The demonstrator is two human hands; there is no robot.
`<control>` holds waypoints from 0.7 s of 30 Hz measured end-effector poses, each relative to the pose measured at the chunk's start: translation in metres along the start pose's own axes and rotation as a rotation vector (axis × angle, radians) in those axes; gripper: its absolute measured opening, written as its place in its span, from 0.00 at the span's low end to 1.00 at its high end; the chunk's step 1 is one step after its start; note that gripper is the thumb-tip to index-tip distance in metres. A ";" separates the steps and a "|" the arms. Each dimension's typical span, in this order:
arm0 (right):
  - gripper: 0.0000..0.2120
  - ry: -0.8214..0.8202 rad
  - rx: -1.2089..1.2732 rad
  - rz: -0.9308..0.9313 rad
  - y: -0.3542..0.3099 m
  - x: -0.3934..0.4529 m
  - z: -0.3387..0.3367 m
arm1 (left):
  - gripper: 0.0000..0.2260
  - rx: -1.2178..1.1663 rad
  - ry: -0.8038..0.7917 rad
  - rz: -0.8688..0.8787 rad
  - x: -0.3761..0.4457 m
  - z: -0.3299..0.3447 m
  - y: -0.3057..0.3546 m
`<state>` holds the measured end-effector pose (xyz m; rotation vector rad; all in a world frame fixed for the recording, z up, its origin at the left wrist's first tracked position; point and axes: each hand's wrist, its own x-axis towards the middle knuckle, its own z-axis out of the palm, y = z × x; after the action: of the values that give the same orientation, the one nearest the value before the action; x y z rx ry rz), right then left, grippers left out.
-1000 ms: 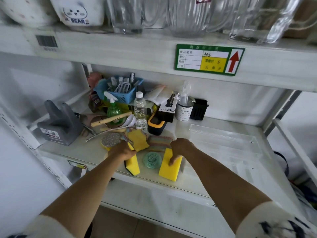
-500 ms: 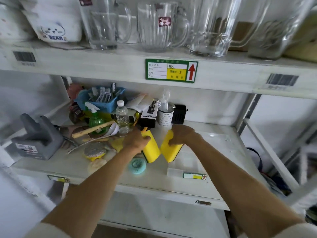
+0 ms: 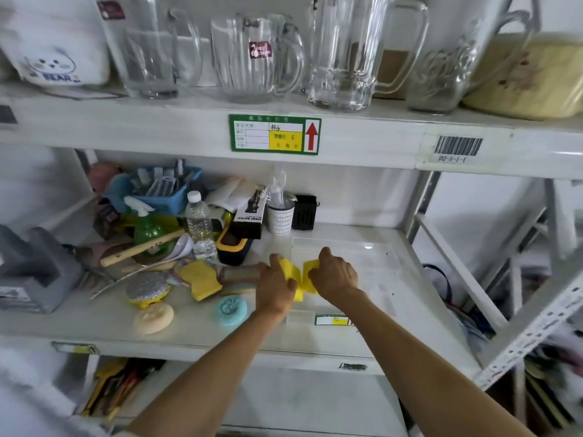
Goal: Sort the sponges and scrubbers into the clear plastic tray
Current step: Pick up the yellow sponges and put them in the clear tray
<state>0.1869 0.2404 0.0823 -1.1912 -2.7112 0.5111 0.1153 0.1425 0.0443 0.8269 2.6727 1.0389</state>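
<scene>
Your left hand [image 3: 275, 290] and right hand [image 3: 333, 275] each have fingers clamped on a yellow sponge [image 3: 291, 272], the second sponge [image 3: 310, 277] just beside it, both held at the near-left edge of the clear plastic tray [image 3: 375, 266] on the shelf [image 3: 94, 323]. Neither looks released, and the tray otherwise appears bare, so you are at the start. Left outside: the loose yellow sponge [image 3: 200, 280], the silver scrubber [image 3: 147, 290], the teal scrubber [image 3: 231, 309] and the beige round sponge [image 3: 153, 317].
</scene>
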 end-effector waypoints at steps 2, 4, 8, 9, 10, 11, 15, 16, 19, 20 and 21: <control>0.15 -0.039 0.010 0.008 0.000 -0.002 0.003 | 0.23 0.007 0.006 0.012 -0.003 0.003 0.000; 0.17 -0.066 0.009 0.013 0.001 -0.004 0.004 | 0.23 0.017 0.015 0.032 -0.003 0.006 -0.002; 0.17 -0.125 -0.016 0.000 0.004 -0.004 0.010 | 0.22 0.048 -0.010 0.100 -0.003 0.013 -0.004; 0.16 -0.146 -0.021 -0.006 0.004 -0.004 0.012 | 0.21 0.069 -0.018 0.116 -0.003 0.014 -0.005; 0.15 -0.165 -0.023 -0.015 0.004 -0.003 0.014 | 0.19 0.096 -0.029 0.127 -0.004 0.015 -0.005; 0.14 -0.179 -0.023 -0.021 0.004 -0.003 0.016 | 0.18 0.118 -0.036 0.141 -0.004 0.016 -0.006; 0.13 -0.222 -0.032 -0.030 0.002 -0.002 0.019 | 0.16 0.122 -0.062 0.181 -0.003 0.018 -0.009; 0.13 -0.242 -0.034 -0.034 0.002 0.000 0.019 | 0.17 0.112 -0.075 0.190 -0.003 0.019 -0.010; 0.12 -0.295 -0.035 -0.044 0.001 0.002 0.020 | 0.18 0.085 -0.099 0.216 0.000 0.021 -0.012; 0.12 -0.304 -0.032 -0.042 0.001 0.003 0.021 | 0.18 0.086 -0.104 0.222 0.000 0.021 -0.012; 0.11 -0.311 -0.033 -0.036 0.000 0.004 0.021 | 0.18 0.089 -0.107 0.228 0.001 0.021 -0.012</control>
<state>0.1792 0.2380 0.0627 -1.1531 -3.0029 0.7033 0.1164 0.1481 0.0212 1.1927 2.5952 0.8964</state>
